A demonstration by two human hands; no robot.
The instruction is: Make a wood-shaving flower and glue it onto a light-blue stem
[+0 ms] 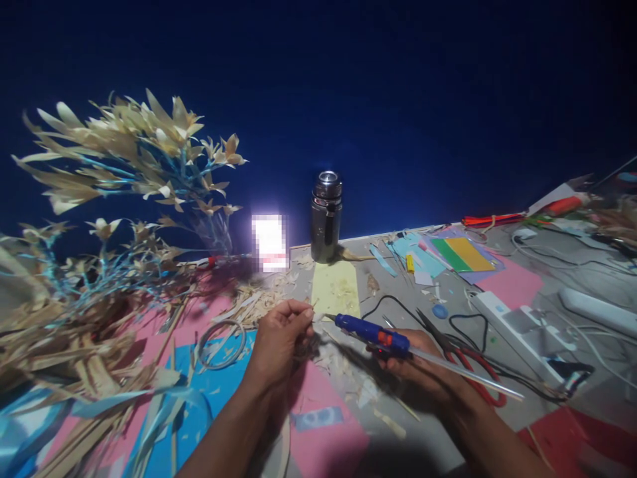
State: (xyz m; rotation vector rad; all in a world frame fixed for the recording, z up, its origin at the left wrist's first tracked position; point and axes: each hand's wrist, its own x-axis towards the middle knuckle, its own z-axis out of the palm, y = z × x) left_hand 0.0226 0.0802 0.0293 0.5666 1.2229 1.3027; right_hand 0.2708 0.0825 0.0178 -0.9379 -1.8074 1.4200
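Observation:
In my right hand (pixel 408 362) is a blue hot glue gun (pixel 371 332), its nozzle pointing left, with a long clear glue stick (pixel 468 375) sticking out of its back end. My left hand (pixel 286 332) is closed in a pinch just left of the nozzle. A tiny thin piece shows at its fingertips, too small to name. Below and between the hands lie pale scraps and shavings (pixel 338 358). Red-handled scissors (pixel 465 362) lie right beside my right hand, partly behind it.
A steel flask (pixel 326 219) stands at the back on the surface. Dried-leaf flowers on blue stems (pixel 164 153) rise at the left, above husk strips (pixel 89 372). A tape roll (pixel 221 345) lies left of my hand. A white power strip (pixel 517 338), cables and coloured sheets (pixel 462 254) are at the right.

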